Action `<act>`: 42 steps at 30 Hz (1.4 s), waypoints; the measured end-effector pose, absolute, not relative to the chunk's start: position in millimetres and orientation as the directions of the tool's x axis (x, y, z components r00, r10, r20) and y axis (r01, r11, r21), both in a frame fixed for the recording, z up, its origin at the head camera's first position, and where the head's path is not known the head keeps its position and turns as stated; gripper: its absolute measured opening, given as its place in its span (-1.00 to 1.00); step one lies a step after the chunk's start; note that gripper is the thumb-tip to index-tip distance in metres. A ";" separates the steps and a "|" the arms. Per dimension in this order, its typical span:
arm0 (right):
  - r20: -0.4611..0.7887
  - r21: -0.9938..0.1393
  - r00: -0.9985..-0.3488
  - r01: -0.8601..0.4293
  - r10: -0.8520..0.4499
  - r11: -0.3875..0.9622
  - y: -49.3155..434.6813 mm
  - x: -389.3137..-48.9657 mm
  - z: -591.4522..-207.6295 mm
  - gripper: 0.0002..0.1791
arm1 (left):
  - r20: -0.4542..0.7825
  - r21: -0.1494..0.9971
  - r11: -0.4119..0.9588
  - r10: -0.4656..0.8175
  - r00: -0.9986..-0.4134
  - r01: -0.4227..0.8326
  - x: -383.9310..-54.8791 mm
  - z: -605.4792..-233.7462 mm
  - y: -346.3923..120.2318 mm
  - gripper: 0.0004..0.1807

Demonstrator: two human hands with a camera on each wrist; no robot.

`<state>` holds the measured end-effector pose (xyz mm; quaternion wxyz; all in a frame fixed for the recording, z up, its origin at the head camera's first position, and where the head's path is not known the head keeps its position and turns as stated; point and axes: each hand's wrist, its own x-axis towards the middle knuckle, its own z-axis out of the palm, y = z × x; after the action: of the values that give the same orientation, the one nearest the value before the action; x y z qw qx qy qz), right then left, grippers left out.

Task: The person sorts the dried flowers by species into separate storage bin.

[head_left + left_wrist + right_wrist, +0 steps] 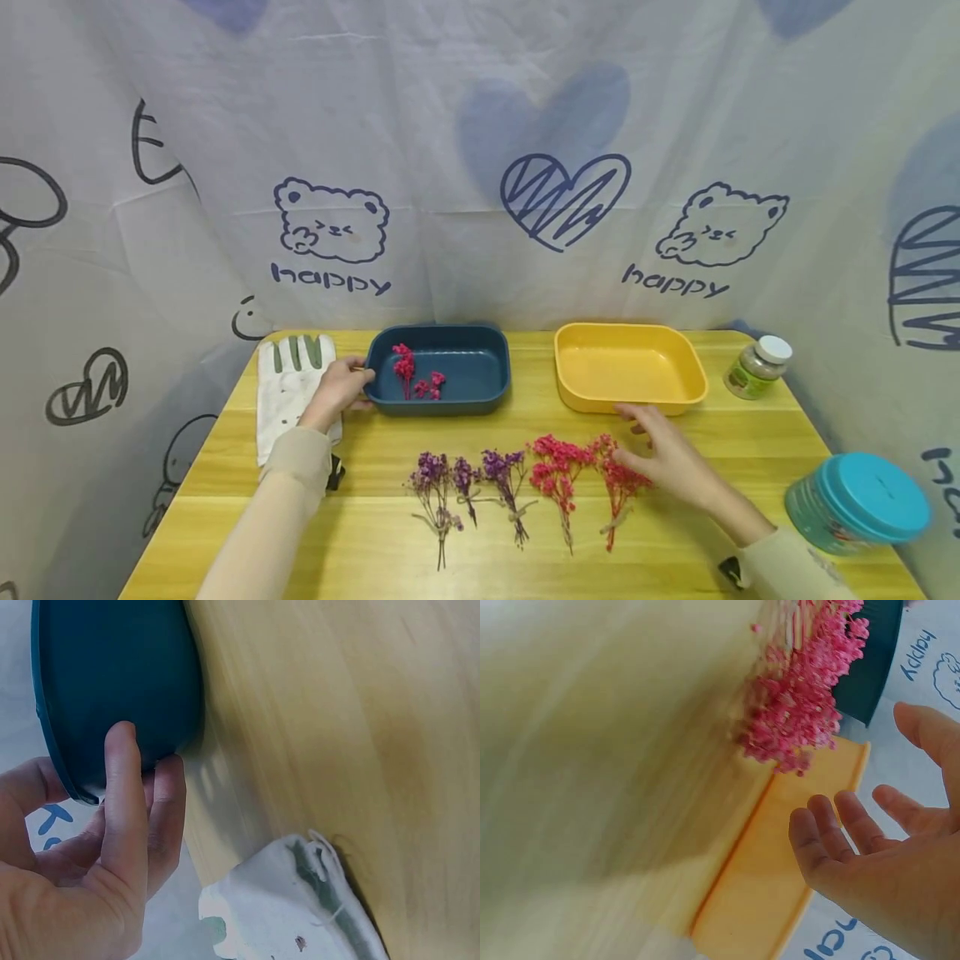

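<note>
My left hand (343, 390) grips the left end of a dark blue tray (442, 408), with fingers against its outer wall in the left wrist view. Inside that tray lie a few pink dried-flower sprigs (403, 367). Over the right-hand pink dried-flower bunch (617, 483) hovers my right hand (663, 458), fingers loosely spread and holding nothing. Its fingertips are near the front wall of a yellow tray (630, 402); whether they touch it, I cannot tell. Another pink bunch (561, 467) lies to the left, then purple dried-flower bunches (431, 479), all on the wooden table.
A white glove (281, 408) with green stripes lies left of the blue tray, partly under my left arm. At the right stand a small white-lidded jar (757, 367) and a larger jar with a turquoise lid (858, 504). A printed curtain (450, 250) hangs behind the table.
</note>
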<state>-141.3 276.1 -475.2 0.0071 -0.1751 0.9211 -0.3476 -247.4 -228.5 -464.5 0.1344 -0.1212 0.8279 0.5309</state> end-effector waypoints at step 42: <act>-0.081 -0.685 -0.957 -0.149 -0.278 0.713 268.6 -138.8 -503.6 -0.39 | -0.360 0.856 0.374 -0.065 -0.931 -0.357 -247.3 -466.2 -228.5 -0.41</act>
<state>-138.8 268.6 -503.6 0.0892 -0.1160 0.9211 -0.3606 -247.3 -228.5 -466.2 0.1341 -0.1288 0.8179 0.5444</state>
